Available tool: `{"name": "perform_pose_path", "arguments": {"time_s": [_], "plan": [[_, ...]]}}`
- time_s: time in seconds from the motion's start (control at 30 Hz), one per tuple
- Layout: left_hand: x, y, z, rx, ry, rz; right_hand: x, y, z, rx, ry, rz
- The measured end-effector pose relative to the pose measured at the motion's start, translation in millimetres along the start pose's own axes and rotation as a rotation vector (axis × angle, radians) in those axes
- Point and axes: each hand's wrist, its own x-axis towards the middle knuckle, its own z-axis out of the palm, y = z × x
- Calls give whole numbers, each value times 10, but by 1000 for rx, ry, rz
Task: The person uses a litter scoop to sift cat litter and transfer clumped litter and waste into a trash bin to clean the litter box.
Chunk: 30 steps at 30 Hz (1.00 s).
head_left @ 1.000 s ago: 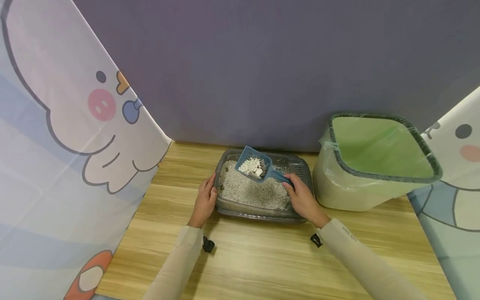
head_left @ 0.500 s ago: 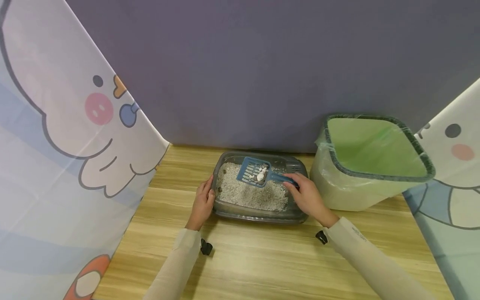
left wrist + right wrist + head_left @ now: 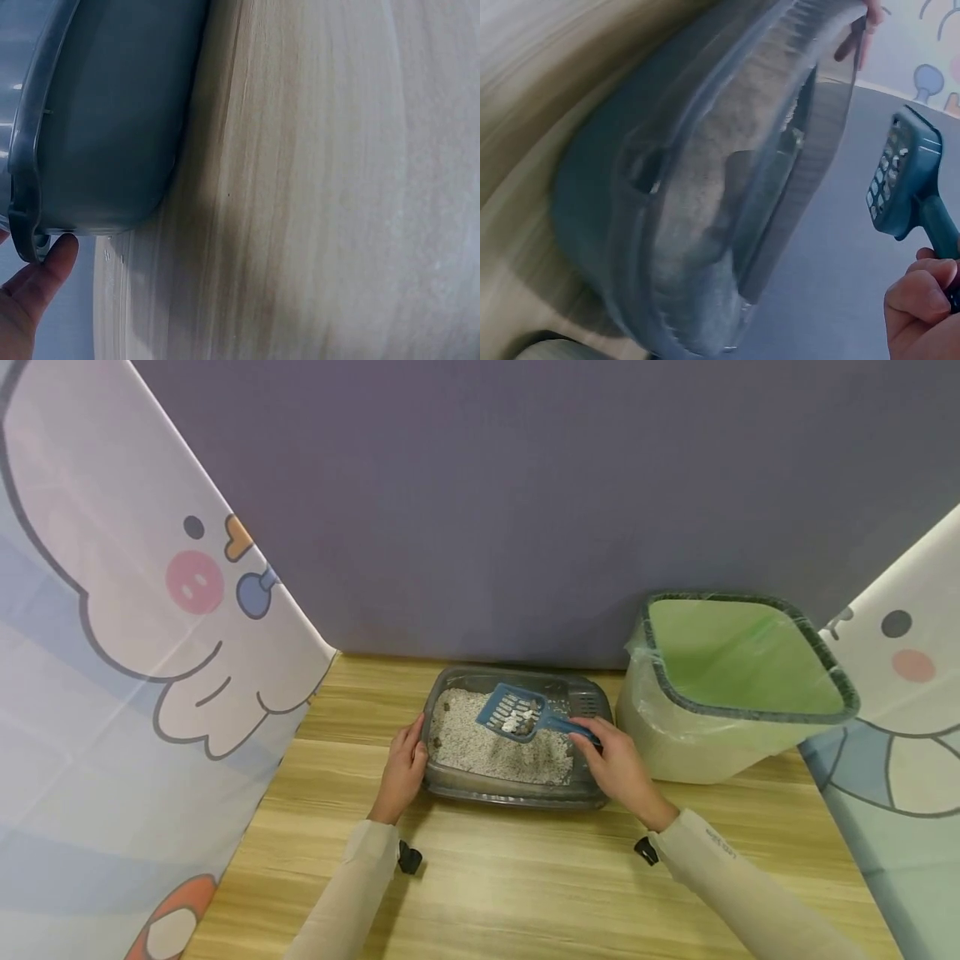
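Note:
A grey litter tray (image 3: 510,795) filled with pale granules sits on the wooden table (image 3: 525,885). My right hand (image 3: 611,760) grips the handle of a blue slotted scoop (image 3: 513,713), held over the tray with a few white and dark clumps in it. In the right wrist view the scoop (image 3: 904,180) rises above the tray (image 3: 697,225), my right hand (image 3: 922,311) curled round its handle. My left hand (image 3: 405,766) holds the tray's left rim; its fingertips (image 3: 52,259) touch the tray's edge (image 3: 26,187) in the left wrist view.
A pale bin (image 3: 738,685) lined with a green bag stands right of the tray. Cartoon-printed curtains (image 3: 127,677) hang on the left and at the right (image 3: 900,710). A purple wall (image 3: 487,502) closes the back.
The scoop has come down and levelled out over the tray, and most of its loose granules have sifted out, leaving a few clumps. The left hand stays on the rim.

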Motion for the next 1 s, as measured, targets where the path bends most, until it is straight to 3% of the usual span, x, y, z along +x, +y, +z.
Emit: {"name": "perform_pose_path", "arguments": {"time_s": [0.3,0.47,0.67,0.77,1.0], "plan": [[8,-6,8,5,1,-5,10,-250,-209,82,125,-54],[1,-17,11,-3,-1,-5,56,-407,-504,16,202,-72],[-19,-27,18,-8,-2,0,97,-510,-1006,-39,403,-94],[-28,-29,14,-10,-7,-6,89,-505,-1261,-44,532,-43],[-17,-21,-5,-18,-16,-11,81,-232,-1661,-107,782,-25]]}}
